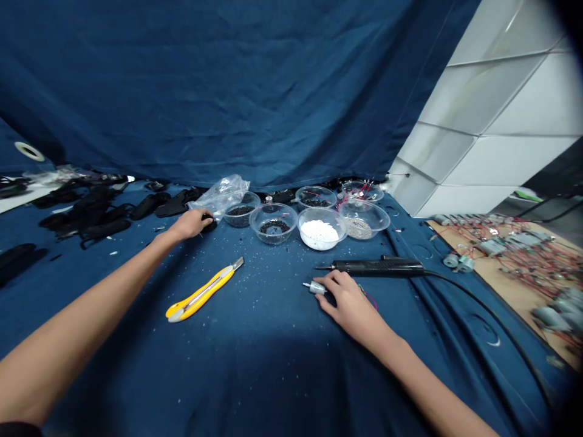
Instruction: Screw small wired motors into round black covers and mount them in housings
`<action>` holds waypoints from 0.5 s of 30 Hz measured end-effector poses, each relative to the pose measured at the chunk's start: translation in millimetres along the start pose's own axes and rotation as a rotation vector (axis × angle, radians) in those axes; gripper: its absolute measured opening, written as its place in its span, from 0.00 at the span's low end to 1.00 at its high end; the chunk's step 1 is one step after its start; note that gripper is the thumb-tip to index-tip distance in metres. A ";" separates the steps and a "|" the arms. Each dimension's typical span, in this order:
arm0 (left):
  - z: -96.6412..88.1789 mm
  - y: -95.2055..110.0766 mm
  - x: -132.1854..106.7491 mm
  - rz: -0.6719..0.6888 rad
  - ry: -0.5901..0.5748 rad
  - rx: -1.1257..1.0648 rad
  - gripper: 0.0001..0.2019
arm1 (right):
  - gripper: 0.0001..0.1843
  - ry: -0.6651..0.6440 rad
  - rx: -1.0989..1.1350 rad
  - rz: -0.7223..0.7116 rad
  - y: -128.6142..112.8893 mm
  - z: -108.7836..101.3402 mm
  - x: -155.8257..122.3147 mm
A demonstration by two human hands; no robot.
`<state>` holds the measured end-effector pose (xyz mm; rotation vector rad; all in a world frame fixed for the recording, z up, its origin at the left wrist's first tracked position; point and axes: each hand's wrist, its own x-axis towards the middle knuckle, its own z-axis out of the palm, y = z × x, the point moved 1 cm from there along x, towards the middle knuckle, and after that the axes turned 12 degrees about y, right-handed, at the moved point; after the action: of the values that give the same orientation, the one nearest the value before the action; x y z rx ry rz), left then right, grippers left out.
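While I watched from afar through the head camera, the right hand [339, 297] had its thumb and forefinger pinched on a small grey motor [317, 288], the other fingers bent loosely. That motor lay on its side just right of centre on the blue cloth [273, 358], shaft pointing left, near the bit of a black electric screwdriver [387, 267]. On the far left, the left hand [190, 224] had its fingers curled around a small black part [209, 224], beside a clear plastic bag [223, 193] and a bowl of dark bits [241, 220]; I could not tell the part's exact shape. I judged that a light, steady hold on the motor's casing served best, leaving the shaft untouched and the red wire [372, 298] slack. It seemed wise to lift the black part straight up, free of the bag's loose film, and to carry it well above the yellow utility knife [204, 294], whose bare blade pointed far and right between the hands.
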<state>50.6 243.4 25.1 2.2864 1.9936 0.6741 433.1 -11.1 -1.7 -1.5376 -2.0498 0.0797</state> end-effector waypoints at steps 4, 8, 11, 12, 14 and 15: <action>-23.8 9.0 -22.2 -0.036 0.251 -0.027 0.18 | 0.14 0.020 0.090 0.042 -3.1 -7.6 -1.0; -35.8 51.4 -55.1 -0.267 0.445 -0.654 0.14 | 0.14 0.057 0.311 0.168 -12.4 -19.3 7.2; -23.4 108.7 -84.2 -0.418 0.311 -1.033 0.12 | 0.18 0.049 0.526 0.255 -24.4 -23.6 20.3; -17.4 129.6 -94.3 -0.424 0.255 -1.081 0.12 | 0.18 0.064 0.576 0.262 -28.5 -23.6 24.8; -5.9 168.1 -114.9 -0.428 0.188 -1.159 0.16 | 0.19 0.139 0.624 0.255 -34.9 -21.8 31.5; -1.0 184.5 -125.3 -0.436 0.153 -1.213 0.19 | 0.19 0.187 0.628 0.246 -36.9 -20.3 32.9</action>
<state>212.6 91.5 44.7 1.0761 1.3469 1.4587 405.0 0.3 42.3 -1.3179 -1.4817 0.5907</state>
